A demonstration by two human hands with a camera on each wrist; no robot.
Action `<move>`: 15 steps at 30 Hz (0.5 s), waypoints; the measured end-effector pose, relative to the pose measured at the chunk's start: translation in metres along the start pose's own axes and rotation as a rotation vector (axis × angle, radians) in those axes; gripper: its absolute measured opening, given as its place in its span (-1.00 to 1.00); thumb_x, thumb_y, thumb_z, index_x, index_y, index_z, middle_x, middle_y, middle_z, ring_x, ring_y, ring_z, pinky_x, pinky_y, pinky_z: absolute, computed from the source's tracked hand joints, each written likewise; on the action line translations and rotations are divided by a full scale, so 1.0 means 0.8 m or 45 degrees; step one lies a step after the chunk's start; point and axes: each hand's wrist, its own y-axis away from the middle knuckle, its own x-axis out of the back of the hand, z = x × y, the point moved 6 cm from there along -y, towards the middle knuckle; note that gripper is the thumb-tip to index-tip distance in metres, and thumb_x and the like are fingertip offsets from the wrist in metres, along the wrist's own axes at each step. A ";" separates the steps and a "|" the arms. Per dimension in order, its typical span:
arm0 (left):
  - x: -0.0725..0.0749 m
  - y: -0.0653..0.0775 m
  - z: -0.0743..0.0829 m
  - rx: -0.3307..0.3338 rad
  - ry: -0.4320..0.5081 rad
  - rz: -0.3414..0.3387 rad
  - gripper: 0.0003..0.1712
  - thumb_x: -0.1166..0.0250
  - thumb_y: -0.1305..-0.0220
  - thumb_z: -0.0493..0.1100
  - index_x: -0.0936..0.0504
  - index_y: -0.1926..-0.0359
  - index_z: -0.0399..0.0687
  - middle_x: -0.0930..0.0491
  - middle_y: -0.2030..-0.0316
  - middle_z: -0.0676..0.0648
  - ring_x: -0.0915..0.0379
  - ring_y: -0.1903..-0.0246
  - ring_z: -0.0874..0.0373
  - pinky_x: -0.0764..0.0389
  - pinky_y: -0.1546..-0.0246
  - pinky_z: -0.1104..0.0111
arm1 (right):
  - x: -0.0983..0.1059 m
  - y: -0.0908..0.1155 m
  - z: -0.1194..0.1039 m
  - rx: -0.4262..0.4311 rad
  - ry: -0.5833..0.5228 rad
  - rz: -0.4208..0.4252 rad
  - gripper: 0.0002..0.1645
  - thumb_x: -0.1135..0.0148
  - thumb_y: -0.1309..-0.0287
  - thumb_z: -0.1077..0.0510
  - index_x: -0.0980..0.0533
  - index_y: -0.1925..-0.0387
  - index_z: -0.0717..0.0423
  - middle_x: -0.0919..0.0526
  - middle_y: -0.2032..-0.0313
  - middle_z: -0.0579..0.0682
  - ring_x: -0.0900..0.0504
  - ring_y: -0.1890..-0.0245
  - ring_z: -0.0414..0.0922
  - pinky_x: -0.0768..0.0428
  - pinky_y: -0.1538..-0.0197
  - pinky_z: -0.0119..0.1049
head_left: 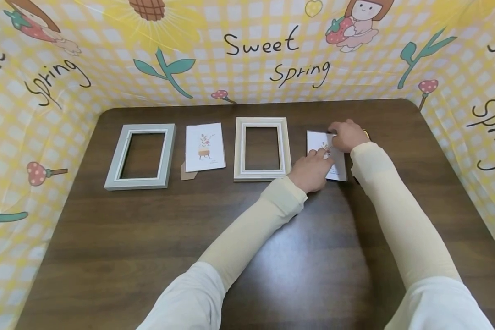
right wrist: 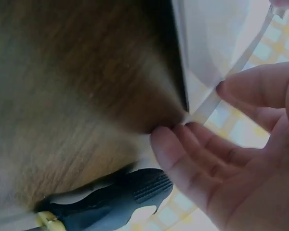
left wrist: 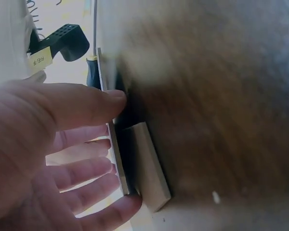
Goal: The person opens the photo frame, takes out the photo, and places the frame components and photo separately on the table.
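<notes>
A white picture card [head_left: 338, 170] with a flower print lies at the right of the table, slightly raised on one side. My left hand [head_left: 311, 170] holds its near left edge; in the left wrist view the thumb [left wrist: 103, 102] overlaps the thin board edge [left wrist: 116, 154] while the fingers lie on the other side. A pale brown flat piece [left wrist: 151, 173] sits beside that edge. At the far right corner my right hand [head_left: 348, 136] grips with thumb and fingers bent round the card [right wrist: 202, 53]. Both hands cover parts of the print.
A screwdriver-like tool [right wrist: 111, 202] with a black and yellow handle lies right of the card. Leftward are a cream frame [head_left: 262, 173], a second picture card [head_left: 204, 146] over a brown backing piece [head_left: 188, 174], and a pale grey-blue frame [head_left: 140, 183]. Patterned cloth [head_left: 251, 87] borders the table.
</notes>
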 end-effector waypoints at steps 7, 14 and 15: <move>0.001 0.002 -0.011 0.027 0.050 0.005 -0.55 -0.20 -0.34 -0.17 -0.59 -0.24 0.04 -0.46 -0.18 -0.11 -0.44 -0.06 0.01 -0.63 0.24 0.23 | -0.002 -0.008 -0.011 -0.010 -0.030 -0.002 -0.42 0.04 -0.24 0.27 -0.41 -0.28 0.37 -0.39 -0.17 0.47 -0.36 -0.10 0.30 -0.39 -0.10 0.21; 0.006 0.009 -0.019 0.037 0.137 0.016 -0.49 -0.29 -0.35 -0.02 -0.52 -0.28 0.02 -0.31 -0.33 -0.15 -0.34 -0.23 -0.03 -0.61 0.16 0.19 | -0.001 -0.003 -0.013 -0.025 -0.025 0.017 -0.38 0.08 -0.29 0.21 -0.33 -0.34 0.38 -0.32 -0.22 0.51 -0.33 -0.17 0.42 -0.36 -0.14 0.29; 0.010 0.012 -0.021 0.037 0.168 0.027 -0.48 -0.27 -0.37 -0.01 -0.50 -0.30 0.03 -0.29 -0.36 -0.15 -0.32 -0.25 -0.04 -0.60 0.13 0.17 | 0.001 0.001 -0.013 -0.031 -0.029 0.034 -0.38 0.08 -0.31 0.19 -0.33 -0.35 0.37 -0.30 -0.23 0.51 -0.31 -0.19 0.44 -0.34 -0.15 0.31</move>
